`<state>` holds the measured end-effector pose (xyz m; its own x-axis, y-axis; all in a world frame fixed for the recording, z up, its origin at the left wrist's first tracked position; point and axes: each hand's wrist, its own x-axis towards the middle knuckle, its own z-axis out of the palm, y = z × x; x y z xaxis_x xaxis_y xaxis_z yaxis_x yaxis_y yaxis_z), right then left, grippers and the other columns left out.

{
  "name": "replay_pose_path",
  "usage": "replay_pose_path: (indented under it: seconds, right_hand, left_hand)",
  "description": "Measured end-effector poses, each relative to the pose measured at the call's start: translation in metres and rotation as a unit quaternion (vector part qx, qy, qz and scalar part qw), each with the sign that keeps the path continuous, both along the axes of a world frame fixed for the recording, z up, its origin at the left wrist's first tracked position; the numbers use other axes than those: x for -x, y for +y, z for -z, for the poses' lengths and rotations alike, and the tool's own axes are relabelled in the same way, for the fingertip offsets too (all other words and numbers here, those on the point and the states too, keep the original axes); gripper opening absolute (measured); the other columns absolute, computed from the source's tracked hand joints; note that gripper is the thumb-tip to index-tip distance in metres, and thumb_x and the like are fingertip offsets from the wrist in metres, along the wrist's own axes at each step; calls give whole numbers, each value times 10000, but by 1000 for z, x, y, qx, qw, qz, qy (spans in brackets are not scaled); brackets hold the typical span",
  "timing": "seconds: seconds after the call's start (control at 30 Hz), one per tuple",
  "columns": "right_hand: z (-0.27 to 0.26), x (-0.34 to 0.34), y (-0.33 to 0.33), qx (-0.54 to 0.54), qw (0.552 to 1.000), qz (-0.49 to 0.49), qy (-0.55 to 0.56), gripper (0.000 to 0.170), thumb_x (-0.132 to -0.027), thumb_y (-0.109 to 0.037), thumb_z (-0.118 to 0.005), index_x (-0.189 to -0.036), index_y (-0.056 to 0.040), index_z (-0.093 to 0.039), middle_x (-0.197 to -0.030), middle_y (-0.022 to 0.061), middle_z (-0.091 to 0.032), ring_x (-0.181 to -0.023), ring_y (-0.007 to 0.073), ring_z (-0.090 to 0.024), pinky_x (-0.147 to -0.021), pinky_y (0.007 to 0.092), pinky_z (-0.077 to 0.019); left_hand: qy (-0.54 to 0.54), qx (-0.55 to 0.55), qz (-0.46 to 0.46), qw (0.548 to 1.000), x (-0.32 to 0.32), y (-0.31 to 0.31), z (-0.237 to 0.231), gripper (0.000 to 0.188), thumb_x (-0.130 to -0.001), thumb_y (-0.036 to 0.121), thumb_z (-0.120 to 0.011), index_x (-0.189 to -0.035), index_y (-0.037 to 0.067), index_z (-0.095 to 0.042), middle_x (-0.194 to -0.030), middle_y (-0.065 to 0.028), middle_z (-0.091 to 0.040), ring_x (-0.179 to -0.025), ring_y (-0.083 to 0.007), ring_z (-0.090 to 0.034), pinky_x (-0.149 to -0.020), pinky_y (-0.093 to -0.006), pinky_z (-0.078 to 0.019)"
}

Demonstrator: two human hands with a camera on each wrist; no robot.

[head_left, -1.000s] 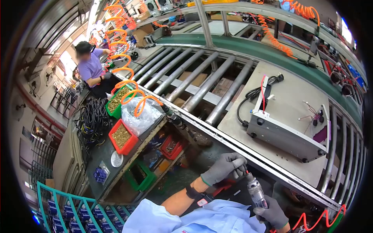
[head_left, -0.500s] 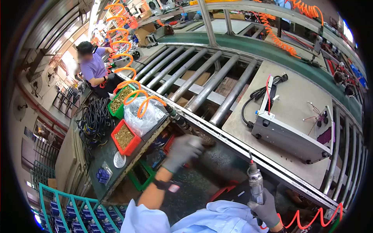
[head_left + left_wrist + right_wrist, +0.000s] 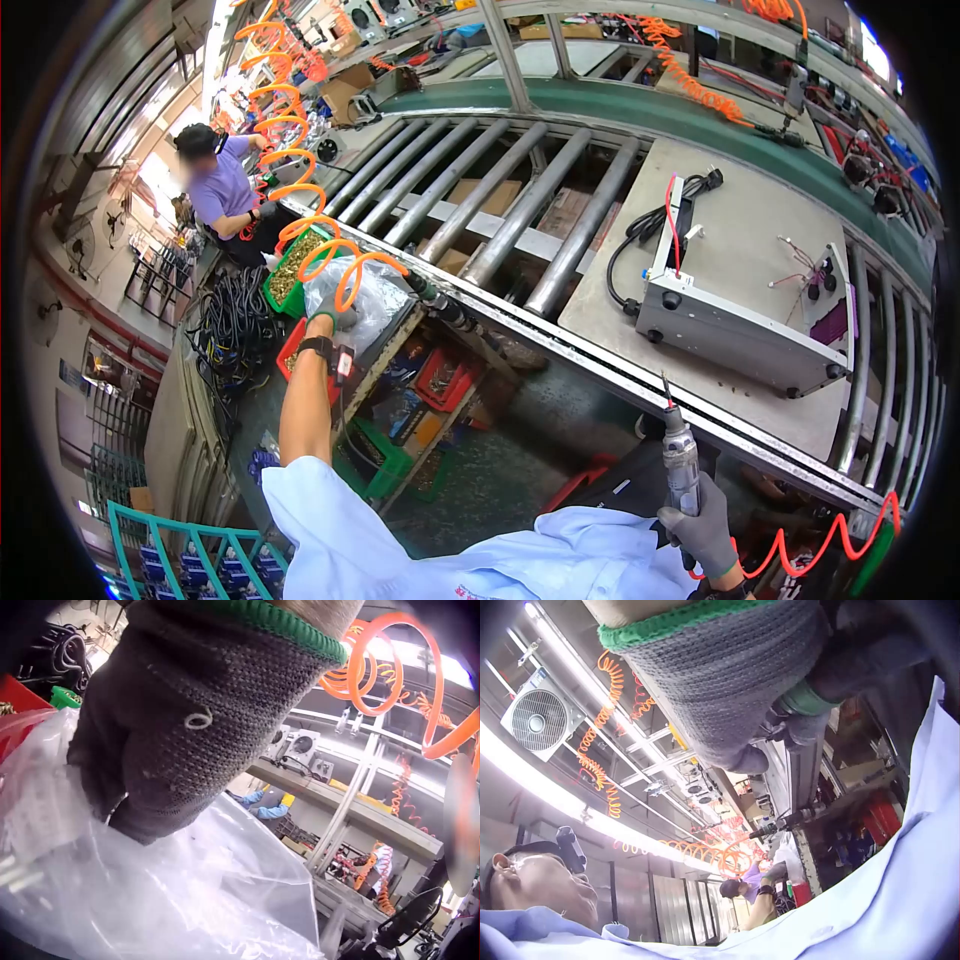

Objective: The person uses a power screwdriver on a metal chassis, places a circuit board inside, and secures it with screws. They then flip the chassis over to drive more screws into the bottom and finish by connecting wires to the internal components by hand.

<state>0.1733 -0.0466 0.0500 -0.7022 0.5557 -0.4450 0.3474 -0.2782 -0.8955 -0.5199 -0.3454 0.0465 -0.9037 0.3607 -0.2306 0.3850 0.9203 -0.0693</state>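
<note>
My gloved left hand (image 3: 326, 316) reaches to the clear plastic bag (image 3: 378, 300) beside the red bin (image 3: 287, 358). In the left wrist view the glove (image 3: 184, 724) points down into the bag (image 3: 202, 892), whose folds hide the fingertips. At the lower right of the head view, my gloved right hand (image 3: 706, 528) grips a metal power screwdriver (image 3: 682, 462), its bit pointing up. The right wrist view shows that glove (image 3: 727, 682) from the side, with the tool largely hidden.
A metal casing (image 3: 740, 328) lies on a board (image 3: 620, 290) over the rollers. An orange coiled hose (image 3: 298, 188) hangs by the bag. Near it are a green bin (image 3: 272, 296) of brass-coloured parts and black cables (image 3: 228, 325). A person in purple (image 3: 222, 188) stands further along.
My left hand has left the screwdriver's tip and moved far left to the plastic bag. My right hand still grips the screwdriver, now raised slightly. The head view has shifted a little.
</note>
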Motion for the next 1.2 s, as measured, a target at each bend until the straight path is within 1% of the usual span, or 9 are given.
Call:
replay_pose_path:
  seconds: [0.17, 0.3, 0.33, 0.43, 0.63, 0.77, 0.97, 1.1, 1.2]
  right_hand:
    - [6, -8, 3, -10, 1000, 3, -7, 402, -738, -60, -760, -1082, -11, -559, -791, 38, -588, -595, 104, -572, -518, 272, -486]
    - [-6, -9, 7, -12, 999, 21, -41, 375, -737, -51, -753, -1058, -16, -561, -761, 33, -584, -566, 101, -566, -498, 269, -477]
    - [-2, -12, 8, -22, 998, 25, -44, 355, -740, -41, -740, -1043, -19, -557, -743, 30, -580, -548, 98, -561, -480, 267, -468]
    - [1, -18, 9, -3, 999, 45, -27, 345, -739, -43, -734, -1033, -22, -553, -739, 29, -575, -547, 96, -560, -472, 266, -464]
    - [-1, -28, 10, -6, 998, 67, -16, 376, -734, -73, -742, -1064, -20, -571, -774, 28, -577, -579, 93, -552, -510, 272, -474]
    - [17, -52, 13, -48, 996, 77, -9, 464, -732, -157, -778, -1134, -19, -593, -825, 31, -594, -705, 92, -542, -641, 299, -485]
    - [-1, -61, 20, -28, 989, 139, -50, 392, -767, -139, -756, -1097, -27, -574, -784, 25, -574, -587, 84, -546, -530, 277, -472]
    - [-10, -66, 21, -34, 983, 175, -36, 357, -799, -124, -736, -1090, -33, -549, -751, 22, -553, -538, 78, -531, -480, 262, -452]
    - [-14, -73, 18, -29, 979, 202, -31, 354, -815, -129, -736, -1097, -29, -546, -746, 25, -550, -538, 75, -531, -472, 256, -452]
  left_hand:
    - [120, -138, -12, 983, 15, -24, 11, 161, -743, 207, -737, -808, 62, -755, -775, -136, -740, -692, -218, -728, -693, -365, -569]
    - [106, -180, -34, 977, 7, -36, -16, 180, -707, 178, -793, -843, 62, -784, -770, -145, -737, -701, -229, -733, -706, -362, -575]
    - [62, -285, -63, 954, 63, -68, 17, 245, -727, 150, -805, -939, 29, -786, -794, -138, -749, -657, -213, -719, -638, -331, -574]
    - [-17, -510, -169, 843, 39, -56, 5, 332, -751, 108, -805, -1047, -32, -752, -829, -134, -739, -636, -188, -699, -564, -295, -556]
    - [-7, -544, -125, 829, -40, -31, -34, 223, -867, 89, -680, -989, -94, -716, -792, -80, -701, -605, -139, -646, -528, -269, -509]
    - [-153, -415, -7, 897, -168, 6, -78, 144, -858, 117, -668, -876, -18, -713, -736, -66, -685, -560, -120, -607, -506, -256, -470]
    - [-380, -408, 94, 825, -377, 180, -71, 146, -872, 116, -689, -927, -15, -728, -773, -66, -700, -569, -96, -622, -532, -239, -489]
    - [-405, -395, 272, 778, -450, 294, -20, 139, -883, 96, -679, -952, -14, -726, -792, -80, -717, -598, -148, -649, -580, -294, -512]
    - [-230, -442, 457, 736, -471, 351, 27, 129, -881, 92, -669, -968, 10, -716, -808, -182, -688, -749, -295, -683, -682, -375, -523]
